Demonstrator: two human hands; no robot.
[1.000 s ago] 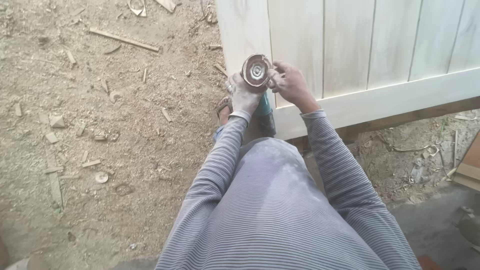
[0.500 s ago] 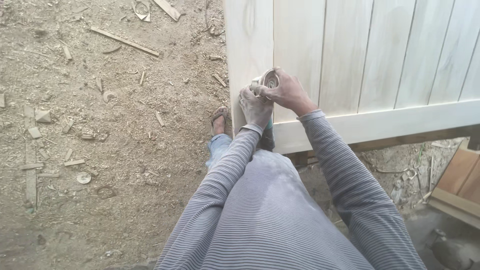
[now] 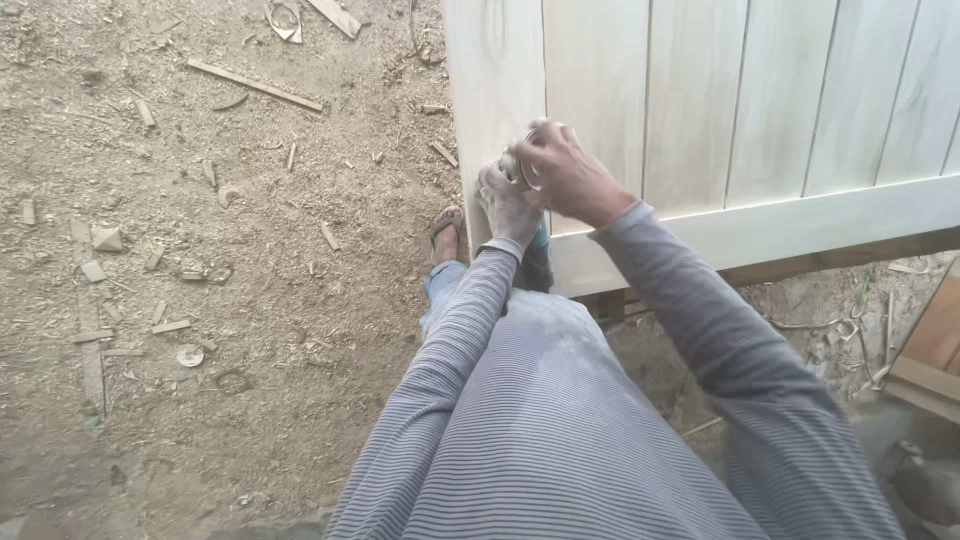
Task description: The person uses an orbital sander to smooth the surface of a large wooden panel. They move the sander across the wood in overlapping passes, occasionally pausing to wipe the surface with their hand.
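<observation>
Fingers (image 3: 545,150) grip grinder (image 3: 517,168) against pale plank panel (image 3: 700,110); sawdust-strewn ground (image 3: 200,250).

Sawdust-covered dirt ground (image 3: 250,400), strewn wood offcuts (image 3: 255,84), shavings, pale plank panel (image 3: 720,110) resting above it

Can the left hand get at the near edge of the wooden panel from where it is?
Probably yes. The left hand grips a sander right at the panel edge, with the right hand on the tool's top; nothing lies between.
</observation>
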